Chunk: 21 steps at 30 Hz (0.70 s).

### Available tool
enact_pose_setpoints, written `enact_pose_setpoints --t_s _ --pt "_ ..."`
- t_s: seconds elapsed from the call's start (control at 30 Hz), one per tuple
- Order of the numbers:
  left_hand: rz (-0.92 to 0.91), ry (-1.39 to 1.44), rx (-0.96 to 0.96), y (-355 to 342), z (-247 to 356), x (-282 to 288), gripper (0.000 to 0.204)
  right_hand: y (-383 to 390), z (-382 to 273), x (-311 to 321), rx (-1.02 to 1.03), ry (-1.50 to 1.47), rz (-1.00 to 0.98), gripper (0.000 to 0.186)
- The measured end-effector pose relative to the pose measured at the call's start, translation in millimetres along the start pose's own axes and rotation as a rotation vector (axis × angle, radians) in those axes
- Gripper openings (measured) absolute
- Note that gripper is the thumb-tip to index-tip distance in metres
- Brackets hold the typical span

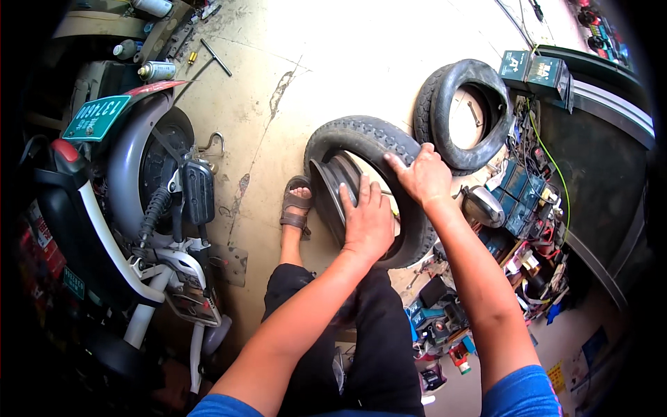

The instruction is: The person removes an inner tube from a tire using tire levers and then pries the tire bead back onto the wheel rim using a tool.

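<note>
A black knobby tyre (361, 128) stands tilted on the floor in front of my legs. Inside its left part sits a dark metal wheel rim (328, 198). My left hand (370, 221) reaches across the tyre's opening, its fingers stretched and spread, fingertips by the rim's edge. With the thumb on the inner side, my right hand (424, 177) grips the tyre's right upper side; its other fingers are partly hidden. Behind it, a second tyre (434, 115) lies on the floor with a black inner tube (451, 149) at its opening.
At left stands an electric scooter (128, 167) with a green plate (96, 117). A T-handled wrench (217, 57) and a spray can (156, 71) lie at the back left. Batteries (549, 73), a mirror (483, 206) and jumbled parts line the right. My sandalled foot (297, 201) is beside the rim.
</note>
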State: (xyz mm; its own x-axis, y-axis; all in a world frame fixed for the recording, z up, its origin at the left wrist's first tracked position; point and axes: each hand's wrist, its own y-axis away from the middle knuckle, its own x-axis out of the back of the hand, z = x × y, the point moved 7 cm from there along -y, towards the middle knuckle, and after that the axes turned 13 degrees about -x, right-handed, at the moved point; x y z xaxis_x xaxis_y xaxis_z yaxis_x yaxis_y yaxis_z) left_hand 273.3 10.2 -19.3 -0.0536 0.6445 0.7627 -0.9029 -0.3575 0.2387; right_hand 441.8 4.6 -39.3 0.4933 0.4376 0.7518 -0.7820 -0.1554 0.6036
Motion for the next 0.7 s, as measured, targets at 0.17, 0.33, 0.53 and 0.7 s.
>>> enact_pose_setpoints --t_s 0.17,0.33,0.53,0.7 --pt "0.011 0.01 0.101 -12 -16 11 0.038 4 -21 13 0.048 -0.015 0.272 0.094" --pt "0.082 0.096 -0.002 9 -15 14 0.022 -11 -2 -1 0.087 -0.129 0.347 0.091" --pt "0.197 0.132 -0.003 11 -18 22 0.016 -47 5 -11 0.038 -0.048 0.249 0.095" --pt "0.248 0.126 0.017 22 -17 26 0.012 -52 10 -20 0.03 -0.117 0.178 0.094"
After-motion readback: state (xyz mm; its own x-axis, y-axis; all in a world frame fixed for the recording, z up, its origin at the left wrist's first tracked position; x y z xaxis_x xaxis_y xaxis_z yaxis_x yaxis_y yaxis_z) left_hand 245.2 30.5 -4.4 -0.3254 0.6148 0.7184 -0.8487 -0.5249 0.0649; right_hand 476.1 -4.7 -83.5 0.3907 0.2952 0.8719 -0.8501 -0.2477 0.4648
